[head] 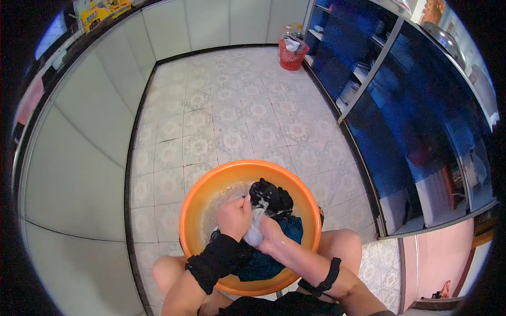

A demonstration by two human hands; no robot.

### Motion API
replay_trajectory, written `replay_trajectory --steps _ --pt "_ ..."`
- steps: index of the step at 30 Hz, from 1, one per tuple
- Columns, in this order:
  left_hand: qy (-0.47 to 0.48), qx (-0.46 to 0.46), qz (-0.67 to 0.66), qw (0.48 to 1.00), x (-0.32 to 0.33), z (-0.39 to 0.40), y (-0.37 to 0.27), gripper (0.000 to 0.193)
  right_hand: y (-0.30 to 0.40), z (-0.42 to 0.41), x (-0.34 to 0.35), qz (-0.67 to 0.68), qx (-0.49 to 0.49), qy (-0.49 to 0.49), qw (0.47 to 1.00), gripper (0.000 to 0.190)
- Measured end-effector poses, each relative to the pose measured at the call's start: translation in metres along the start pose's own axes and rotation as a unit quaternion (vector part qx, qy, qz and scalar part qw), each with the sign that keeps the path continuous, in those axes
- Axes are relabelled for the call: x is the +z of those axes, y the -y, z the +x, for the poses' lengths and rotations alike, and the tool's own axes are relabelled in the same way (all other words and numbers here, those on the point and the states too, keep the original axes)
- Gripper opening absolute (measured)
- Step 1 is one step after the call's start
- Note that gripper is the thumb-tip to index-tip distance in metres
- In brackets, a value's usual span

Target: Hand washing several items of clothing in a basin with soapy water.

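Observation:
An orange plastic basin [253, 163] sits low between my knees, with soapy water [213, 205] in its left half. My left hand [234, 217] is closed on a bunched white cloth [253, 234]. The fingers of my right hand [271, 234] grip the same cloth from the right, so it is squeezed between both hands. A wet black cloth [270, 197] with suds on it lies just beyond my hands. Dark teal fabric [257, 268] rests in the basin beneath my forearms. Parts of the white cloth are hidden by my fingers.
Pale cabinet doors [79, 166] line the left and far sides. A blue glass-fronted cabinet [403, 158] stands on the right. At the far corner is a red plastic basket [292, 59] with bottles beside or behind it. Patterned tiles [233, 138] cover the floor.

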State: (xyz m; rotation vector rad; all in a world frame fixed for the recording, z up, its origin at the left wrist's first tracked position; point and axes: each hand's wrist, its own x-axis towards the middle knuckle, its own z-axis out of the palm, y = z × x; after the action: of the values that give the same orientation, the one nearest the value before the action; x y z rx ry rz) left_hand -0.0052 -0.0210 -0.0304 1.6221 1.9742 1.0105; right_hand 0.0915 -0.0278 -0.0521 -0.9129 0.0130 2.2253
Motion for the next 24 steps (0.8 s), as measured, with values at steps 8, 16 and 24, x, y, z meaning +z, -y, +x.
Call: replay_trajectory --steps 8,16,24 --pt "0.032 0.288 -0.079 0.954 -0.003 -0.056 -0.041 0.019 0.016 0.009 -0.02 -0.035 0.036 0.046 0.998 0.025" --pt "-0.088 0.013 -0.092 0.992 -0.012 0.009 -0.006 0.02 0.018 -0.006 0.011 -0.12 -0.013 -0.073 0.99 0.029" --pt "0.033 0.246 -0.06 0.967 -0.012 -0.054 -0.047 0.013 0.026 -0.003 0.015 -0.114 0.09 0.049 0.988 0.031"
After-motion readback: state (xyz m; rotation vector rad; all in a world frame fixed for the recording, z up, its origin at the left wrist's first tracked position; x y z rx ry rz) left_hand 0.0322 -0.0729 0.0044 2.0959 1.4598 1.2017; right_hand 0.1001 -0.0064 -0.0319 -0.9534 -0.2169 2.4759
